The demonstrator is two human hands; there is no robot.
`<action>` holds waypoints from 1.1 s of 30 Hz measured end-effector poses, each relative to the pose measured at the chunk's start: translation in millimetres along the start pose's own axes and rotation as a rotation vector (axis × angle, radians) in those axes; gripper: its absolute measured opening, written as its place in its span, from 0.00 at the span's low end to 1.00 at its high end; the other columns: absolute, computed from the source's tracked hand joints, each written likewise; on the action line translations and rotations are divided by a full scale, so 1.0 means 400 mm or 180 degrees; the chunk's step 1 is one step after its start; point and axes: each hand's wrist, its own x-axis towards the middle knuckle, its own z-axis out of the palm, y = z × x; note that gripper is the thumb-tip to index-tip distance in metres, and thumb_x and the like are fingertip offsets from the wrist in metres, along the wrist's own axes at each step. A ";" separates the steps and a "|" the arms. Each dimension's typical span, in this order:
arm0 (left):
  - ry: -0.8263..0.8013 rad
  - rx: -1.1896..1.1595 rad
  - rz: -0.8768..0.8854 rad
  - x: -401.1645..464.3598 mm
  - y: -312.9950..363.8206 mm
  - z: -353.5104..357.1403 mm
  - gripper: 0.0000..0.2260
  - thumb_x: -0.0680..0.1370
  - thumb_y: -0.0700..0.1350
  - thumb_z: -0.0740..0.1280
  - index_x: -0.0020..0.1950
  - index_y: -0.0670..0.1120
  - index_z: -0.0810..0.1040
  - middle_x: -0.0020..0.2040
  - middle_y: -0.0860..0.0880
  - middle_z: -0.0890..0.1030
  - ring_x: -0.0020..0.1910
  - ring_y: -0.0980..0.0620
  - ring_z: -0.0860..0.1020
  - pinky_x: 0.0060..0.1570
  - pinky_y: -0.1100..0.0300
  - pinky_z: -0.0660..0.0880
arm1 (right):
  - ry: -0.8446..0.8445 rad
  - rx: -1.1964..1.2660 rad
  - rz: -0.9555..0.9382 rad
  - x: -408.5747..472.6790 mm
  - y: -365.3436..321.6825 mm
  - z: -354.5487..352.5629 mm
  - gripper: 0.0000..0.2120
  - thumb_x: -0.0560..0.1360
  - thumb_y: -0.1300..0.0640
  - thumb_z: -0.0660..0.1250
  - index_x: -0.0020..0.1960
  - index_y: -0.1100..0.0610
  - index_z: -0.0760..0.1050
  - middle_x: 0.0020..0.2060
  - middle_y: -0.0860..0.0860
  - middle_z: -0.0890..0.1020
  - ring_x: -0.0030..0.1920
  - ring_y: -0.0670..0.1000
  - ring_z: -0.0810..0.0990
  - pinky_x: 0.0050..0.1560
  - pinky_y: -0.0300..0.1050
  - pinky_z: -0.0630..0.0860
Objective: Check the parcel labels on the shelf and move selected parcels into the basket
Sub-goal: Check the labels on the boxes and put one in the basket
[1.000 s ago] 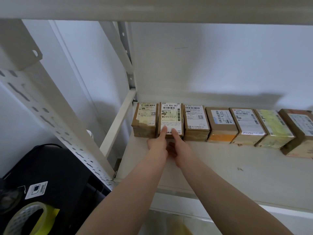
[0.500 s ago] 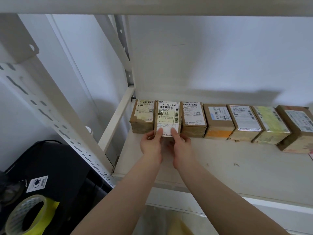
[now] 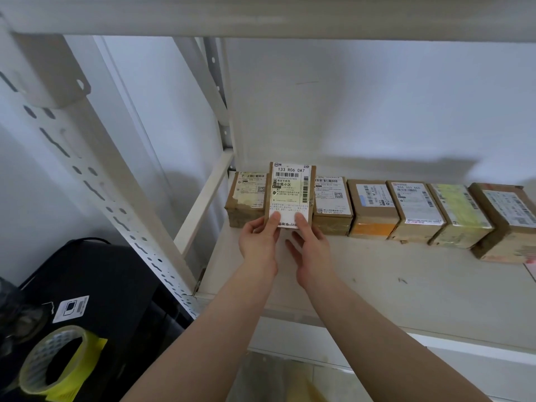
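A row of several brown cardboard parcels with white labels lines the back of the white shelf (image 3: 406, 285). The second parcel from the left (image 3: 291, 192) is tilted up out of the row, its label reading "133 R06 0A7" facing me. My left hand (image 3: 259, 242) grips its lower left corner, thumb on the label. My right hand (image 3: 309, 245) holds its lower right corner the same way. The leftmost parcel (image 3: 246, 198) and the third parcel (image 3: 332, 204) lie flat on either side. No basket is in view.
A perforated white shelf upright (image 3: 95, 181) slants down the left. Below it sits a black case (image 3: 110, 300) with a white tag and a roll of yellow tape (image 3: 55, 364). Another shelf board (image 3: 290, 18) hangs overhead. More parcels (image 3: 461, 213) continue to the right.
Both hands went from touching the front edge of the second parcel to gripping it and tipping it upright out of the row, label toward me.
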 end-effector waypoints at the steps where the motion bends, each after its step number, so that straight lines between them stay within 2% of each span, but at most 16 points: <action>1: -0.0005 -0.0005 0.0004 -0.001 0.001 0.000 0.11 0.73 0.37 0.74 0.50 0.40 0.75 0.52 0.39 0.82 0.51 0.44 0.83 0.54 0.56 0.80 | -0.0012 -0.0008 -0.0006 -0.003 -0.004 0.000 0.22 0.74 0.52 0.74 0.65 0.57 0.76 0.58 0.52 0.83 0.61 0.52 0.78 0.51 0.43 0.78; 6: -0.0013 -0.0048 0.0016 -0.006 0.005 0.002 0.14 0.72 0.38 0.74 0.54 0.38 0.75 0.53 0.39 0.83 0.50 0.46 0.83 0.49 0.60 0.80 | 0.0015 -0.0035 -0.0018 -0.009 -0.018 0.004 0.19 0.73 0.52 0.75 0.62 0.57 0.78 0.54 0.50 0.84 0.59 0.51 0.78 0.52 0.44 0.78; 9: 0.0008 -0.0032 0.0051 -0.007 0.005 0.003 0.14 0.72 0.39 0.74 0.55 0.39 0.75 0.53 0.40 0.83 0.52 0.46 0.83 0.54 0.58 0.80 | 0.0037 -0.0034 -0.0018 -0.011 -0.018 0.007 0.20 0.73 0.52 0.75 0.62 0.56 0.78 0.55 0.50 0.83 0.59 0.51 0.78 0.55 0.46 0.78; 12: -0.0008 0.0012 0.0100 -0.010 0.004 0.004 0.14 0.73 0.40 0.74 0.55 0.39 0.75 0.51 0.42 0.83 0.52 0.47 0.83 0.57 0.57 0.78 | 0.0054 -0.0021 -0.0010 -0.013 -0.019 0.012 0.25 0.72 0.51 0.76 0.66 0.57 0.76 0.58 0.51 0.82 0.60 0.50 0.78 0.56 0.45 0.78; 19: -0.0063 0.0044 0.0038 -0.005 0.007 0.001 0.13 0.73 0.40 0.74 0.54 0.41 0.76 0.53 0.42 0.83 0.54 0.46 0.83 0.59 0.56 0.78 | 0.0079 -0.0031 0.0010 -0.016 -0.023 0.019 0.23 0.72 0.51 0.76 0.65 0.56 0.77 0.56 0.50 0.83 0.60 0.50 0.78 0.58 0.46 0.77; 23: -0.0063 0.0070 0.0017 0.004 0.009 0.000 0.13 0.73 0.40 0.74 0.53 0.42 0.76 0.54 0.40 0.83 0.54 0.45 0.83 0.59 0.54 0.78 | 0.0104 -0.0017 0.0044 -0.014 -0.024 0.026 0.27 0.71 0.52 0.76 0.67 0.57 0.75 0.59 0.51 0.82 0.59 0.49 0.78 0.57 0.46 0.77; 27: -0.0060 0.0072 -0.0047 0.012 0.013 0.001 0.11 0.73 0.39 0.74 0.52 0.42 0.75 0.53 0.40 0.83 0.54 0.45 0.83 0.59 0.54 0.78 | 0.0119 -0.0026 0.0115 -0.014 -0.026 0.030 0.24 0.72 0.51 0.76 0.65 0.56 0.76 0.59 0.51 0.81 0.56 0.48 0.78 0.54 0.45 0.78; 30: -0.0078 0.0158 -0.0120 0.021 0.011 0.002 0.15 0.73 0.40 0.74 0.57 0.41 0.75 0.54 0.41 0.83 0.53 0.47 0.83 0.59 0.55 0.77 | 0.0212 -0.0016 0.0236 -0.009 -0.026 0.038 0.19 0.72 0.51 0.75 0.60 0.55 0.78 0.57 0.50 0.81 0.55 0.48 0.78 0.52 0.44 0.78; 33: -0.0054 0.0235 -0.0184 0.034 0.004 0.003 0.19 0.72 0.39 0.75 0.60 0.42 0.74 0.55 0.42 0.83 0.54 0.47 0.82 0.54 0.58 0.78 | 0.0332 -0.0002 0.0360 0.004 -0.021 0.048 0.20 0.72 0.49 0.76 0.59 0.55 0.78 0.57 0.51 0.81 0.57 0.50 0.78 0.47 0.43 0.77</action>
